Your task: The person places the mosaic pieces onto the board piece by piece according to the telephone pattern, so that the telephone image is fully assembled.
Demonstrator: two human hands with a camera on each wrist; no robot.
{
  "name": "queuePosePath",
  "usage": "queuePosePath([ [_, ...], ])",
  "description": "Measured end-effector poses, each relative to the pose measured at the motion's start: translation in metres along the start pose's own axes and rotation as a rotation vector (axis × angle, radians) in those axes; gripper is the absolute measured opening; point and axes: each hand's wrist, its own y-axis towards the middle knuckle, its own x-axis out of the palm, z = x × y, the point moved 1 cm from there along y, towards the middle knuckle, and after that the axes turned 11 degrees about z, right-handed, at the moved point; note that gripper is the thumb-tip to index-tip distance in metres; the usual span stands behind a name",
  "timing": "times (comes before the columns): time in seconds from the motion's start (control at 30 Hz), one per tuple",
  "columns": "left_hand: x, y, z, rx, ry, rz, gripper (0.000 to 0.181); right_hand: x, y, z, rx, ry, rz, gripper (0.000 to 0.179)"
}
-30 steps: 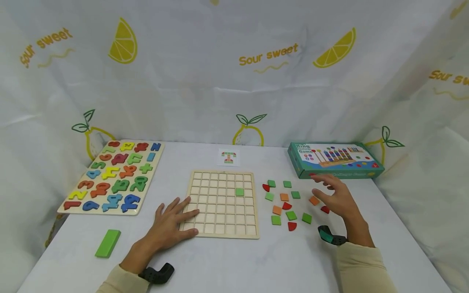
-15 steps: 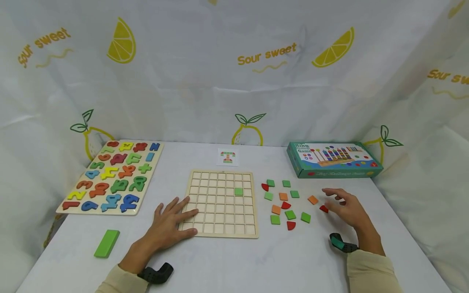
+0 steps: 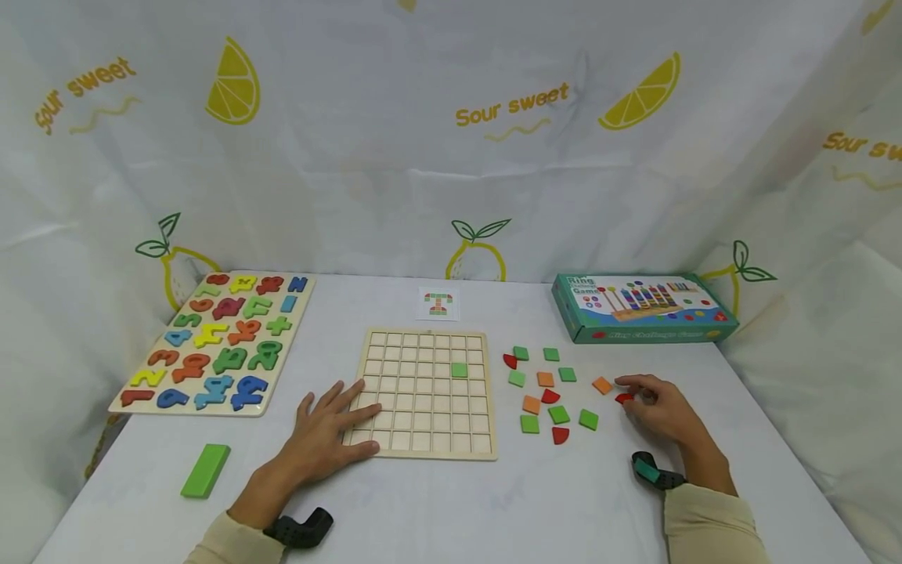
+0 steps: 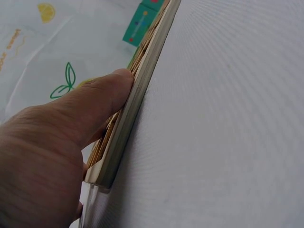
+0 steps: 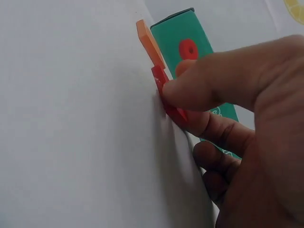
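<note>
My left hand (image 3: pixel 322 435) lies with spread fingers on the left side of a wooden grid board (image 3: pixel 424 403). In the left wrist view its thumb rests on the board's edge (image 4: pixel 137 99). One light green square tile (image 3: pixel 460 370) sits in a cell toward the board's upper right. On the right, my right hand (image 3: pixel 661 409) pinches a red quarter-circle tile (image 5: pixel 159 80) low at the table, thumb on one side and fingers at the other. An orange square tile (image 3: pixel 602 385) lies just beyond it.
Green, orange and red tiles (image 3: pixel 559 414) are scattered between board and right hand. A pattern card (image 3: pixel 438 303) lies behind the board. A game box (image 3: pixel 644 335) is at back right, a number puzzle (image 3: pixel 225 333) at left, a green block (image 3: pixel 206 470) before it.
My right hand has come down and toward me, away from the box, and its fingers have closed on the red quarter-circle tile. The left hand keeps its place on the board.
</note>
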Motion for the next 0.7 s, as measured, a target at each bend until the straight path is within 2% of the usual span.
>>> queuePosePath([
  [0.17, 0.0, 0.0, 0.001, -0.007, 0.007, -0.003, 0.062, 0.004, 0.0, 0.004, 0.006, -0.079, 0.053, 0.031],
  [0.3, 0.001, 0.0, 0.001, -0.01, 0.015, -0.004, 0.061, 0.004, 0.0, 0.003, 0.033, -0.1, 0.018, 0.034],
  [0.47, 0.001, 0.0, 0.0, -0.011, 0.012, -0.006, 0.061, 0.003, 0.001, 0.001, 0.016, -0.119, 0.004, 0.03],
  [0.6, 0.001, 0.0, 0.0, -0.015, 0.017, -0.018, 0.062, 0.001, 0.001, -0.004, 0.008, -0.121, 0.051, 0.031],
  [0.7, 0.0, 0.0, 0.001, -0.016, 0.022, -0.021, 0.062, -0.003, 0.001, -0.013, -0.054, -0.102, 0.127, 0.029],
])
